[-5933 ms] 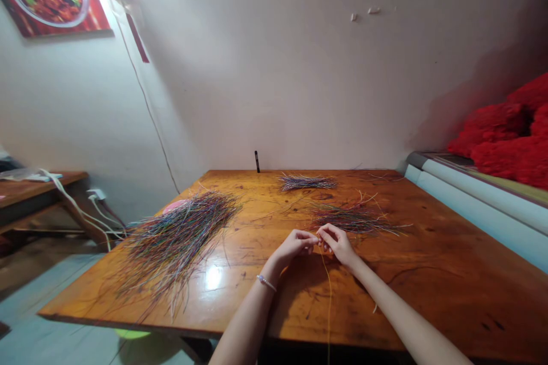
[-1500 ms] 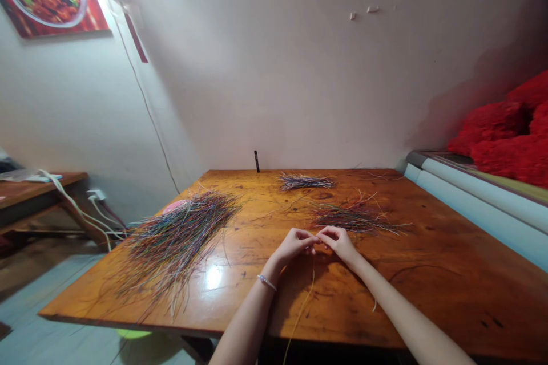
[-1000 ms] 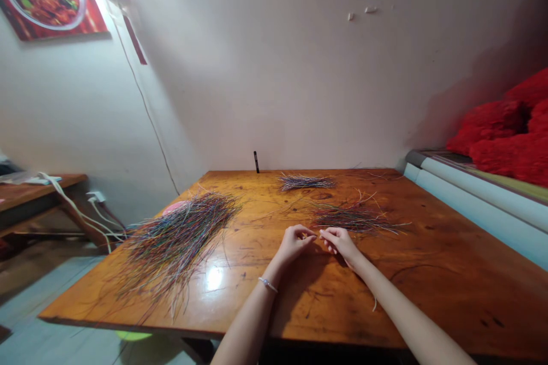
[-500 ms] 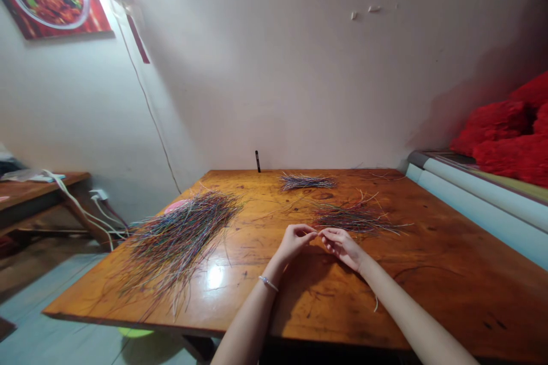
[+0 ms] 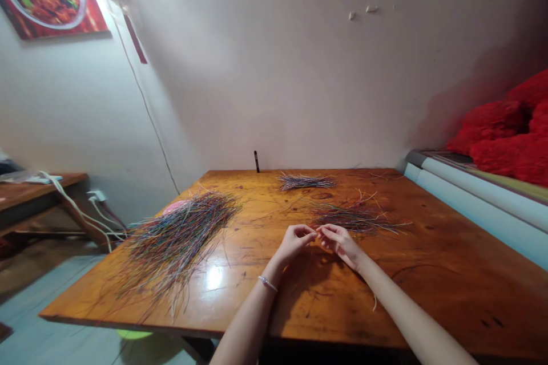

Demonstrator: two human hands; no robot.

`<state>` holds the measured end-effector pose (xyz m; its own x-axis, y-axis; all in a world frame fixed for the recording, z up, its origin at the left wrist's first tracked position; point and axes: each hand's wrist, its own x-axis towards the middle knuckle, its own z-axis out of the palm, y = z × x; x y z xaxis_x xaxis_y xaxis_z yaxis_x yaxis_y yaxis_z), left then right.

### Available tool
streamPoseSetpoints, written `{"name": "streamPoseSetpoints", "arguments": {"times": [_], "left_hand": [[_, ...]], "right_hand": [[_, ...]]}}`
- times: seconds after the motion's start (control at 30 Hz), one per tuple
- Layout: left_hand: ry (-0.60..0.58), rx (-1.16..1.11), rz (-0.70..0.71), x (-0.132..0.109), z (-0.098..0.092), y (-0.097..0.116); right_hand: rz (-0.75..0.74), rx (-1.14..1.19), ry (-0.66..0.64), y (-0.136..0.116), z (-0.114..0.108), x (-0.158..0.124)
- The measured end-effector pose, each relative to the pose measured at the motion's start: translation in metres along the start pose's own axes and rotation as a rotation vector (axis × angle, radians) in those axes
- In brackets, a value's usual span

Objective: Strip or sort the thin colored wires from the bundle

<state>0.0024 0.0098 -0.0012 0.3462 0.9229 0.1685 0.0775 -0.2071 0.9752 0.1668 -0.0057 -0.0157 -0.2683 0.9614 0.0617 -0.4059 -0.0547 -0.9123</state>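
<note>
My left hand (image 5: 296,241), with a beaded bracelet at its wrist, pinches something too thin to make out. Close beside it, fingertips nearly touching, my right hand (image 5: 341,244) is also closed in a pinch; what it grips is too small to name. A thin pale strand (image 5: 375,301) shows under my right forearm. Just beyond the hands lies a loose pile of dark and reddish wires (image 5: 349,218). A large bundle of many-coloured wires (image 5: 180,239) spreads over the table's left side. Further back sits a small bundle of bluish-white wires (image 5: 306,182).
A black marker (image 5: 257,161) stands upright at the back edge of the wooden table (image 5: 428,302). Pale rolls (image 5: 479,211) and red fluffy material (image 5: 505,137) are on the right. At the left, white cables (image 5: 77,211) hang by another table.
The fingertips of my right hand have shifted slightly where they meet my left hand's. The whole view has moved a little; the wire piles lie as before.
</note>
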Motion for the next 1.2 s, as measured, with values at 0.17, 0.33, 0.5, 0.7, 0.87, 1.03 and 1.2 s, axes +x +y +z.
{"name": "streamPoseSetpoints", "arguments": {"times": [0.17,0.33,0.5,0.7,0.87,1.03,1.2], "left_hand": [[0.003,-0.006,0.003,0.002,-0.001,-0.004],[-0.006,-0.009,0.010,0.002,0.000,-0.004],[0.022,0.033,-0.003,0.001,0.002,-0.004],[0.022,0.236,0.088,-0.001,0.005,-0.008],[-0.002,0.294,0.154,-0.003,0.010,-0.009],[-0.035,0.375,0.155,-0.004,0.011,-0.009],[-0.077,0.425,0.170,-0.005,0.010,-0.007]], "right_hand": [[-0.022,-0.061,0.001,0.000,0.001,0.000],[-0.112,-0.272,0.068,0.000,0.003,-0.001],[-0.168,-0.369,0.136,0.003,0.004,0.002],[-0.148,-0.417,0.155,0.008,0.005,0.003],[-0.090,-0.400,0.159,0.008,0.006,0.004],[0.067,-0.339,0.103,0.007,0.002,0.005],[0.178,-0.298,0.053,0.004,-0.003,0.003]]}}
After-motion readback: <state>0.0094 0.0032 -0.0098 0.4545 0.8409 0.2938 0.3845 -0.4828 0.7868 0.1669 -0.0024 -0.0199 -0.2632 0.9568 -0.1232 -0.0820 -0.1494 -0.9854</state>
